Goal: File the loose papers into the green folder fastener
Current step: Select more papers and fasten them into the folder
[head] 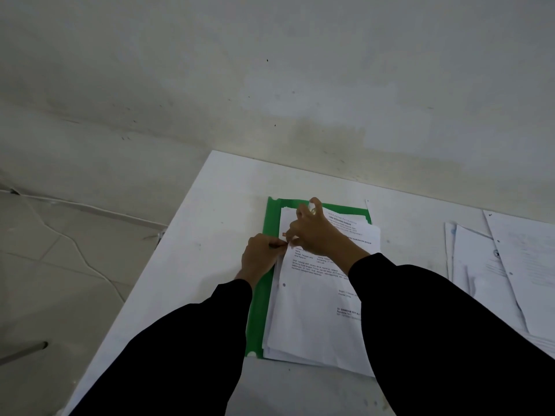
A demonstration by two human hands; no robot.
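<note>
On a white table (210, 229), flat and open, a green folder (259, 298), long side running away from the body, close to the table's left edge. Stacked on the folder, a thick pile of papers (312, 331), slightly fanned, overhanging the folder's near end and right side, with a green strip left bare along the left. Uppermost, a top sheet (312, 283) of printed text with a punched hole (284, 284) in its left margin. Left hand (260, 257) over the green strip, knuckles up, fingers curled in, tips pinching the left edge of the top sheet. Right hand (315, 232) laid across the upper part of that sheet, thumb and one finger drawn together right against the left hand's fingertips, remaining fingers bent and lifted off the paper; grasping something or only pressing, impossible to tell. Just above the meeting fingertips, a small orange bit (284, 234), too small to identify. Black sleeves (435, 310) on both arms. Well apart to the right, more loose sheets (510, 265), overlapping on the table. Beyond the table, a pale wall (270, 85); to the left, tiled floor (60, 250).
</note>
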